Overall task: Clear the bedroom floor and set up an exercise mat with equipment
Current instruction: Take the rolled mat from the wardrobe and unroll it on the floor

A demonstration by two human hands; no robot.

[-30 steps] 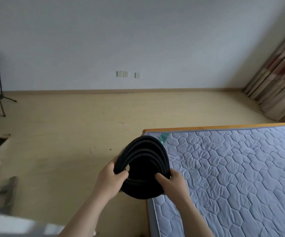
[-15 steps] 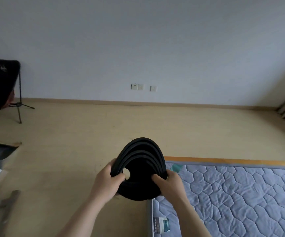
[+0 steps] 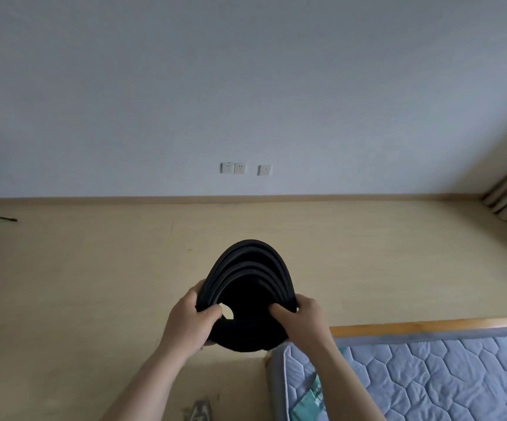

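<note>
Two hands (image 3: 191, 322) (image 3: 302, 322), gripping rolled black mat (image 3: 247, 299)

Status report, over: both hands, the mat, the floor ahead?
Left hand and right hand grip rolled black rubber mat, still rolled. Pale wooden floor ahead bare.

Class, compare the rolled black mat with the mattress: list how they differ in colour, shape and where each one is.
The mat is plain black; the mattress is pale blue-grey with a quilted hexagon pattern. The mat is rolled into a coil seen end-on; the mattress lies flat. The mat is held off the floor by the left hand and right hand; the mattress rests in a wooden bed frame. Both look soft and padded.
</note>
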